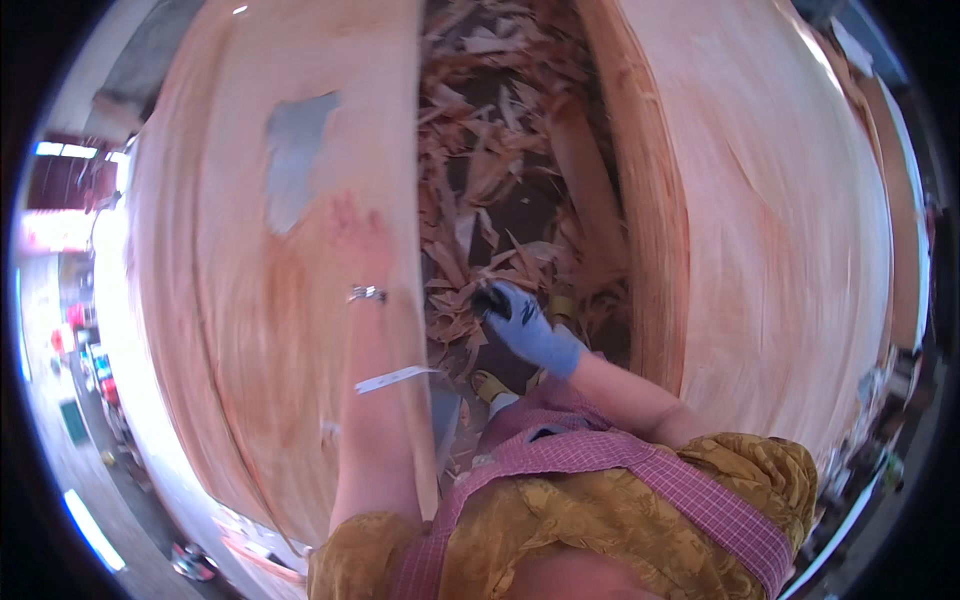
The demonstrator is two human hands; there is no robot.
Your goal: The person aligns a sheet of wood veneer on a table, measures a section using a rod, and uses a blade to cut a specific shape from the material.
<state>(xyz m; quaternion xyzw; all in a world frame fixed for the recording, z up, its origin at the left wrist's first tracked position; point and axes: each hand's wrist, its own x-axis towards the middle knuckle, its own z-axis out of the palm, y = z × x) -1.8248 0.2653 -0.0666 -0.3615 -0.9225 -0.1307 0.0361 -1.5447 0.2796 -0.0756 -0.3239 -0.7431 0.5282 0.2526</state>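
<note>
- The left hand [358,238], bare and blurred, reaches far across the left veneer sheet [230,330]; its fingers look extended and released, with nothing seen in their grasp. Blur hides whether the palm presses on the wood.
- The left veneer sheet lies broad and pale on the left side, its straight right edge running from near to far, just beside the left forearm.
- An irregular grey patch [298,160] shows in that sheet, just beyond the left fingertips.
- A silvery wristband [367,293] circles the left wrist; nearer, a narrow white strip [390,379] crosses the forearm.
- The right hand [525,325] wears a blue-grey glove with dark fingertips and is held over the gap between the stacks. Its fingers look bent inward; whether they grip anything, I cannot tell.
- On the right stands a veneer stack [780,230], its layered side [655,200] facing the gap.
- Torn veneer scraps [490,160] litter the dark floor between, with a long flat strip [583,160] toward the right.
- Near the scraps is a yellowish sandal [488,385], below the plaid apron [630,452].
</note>
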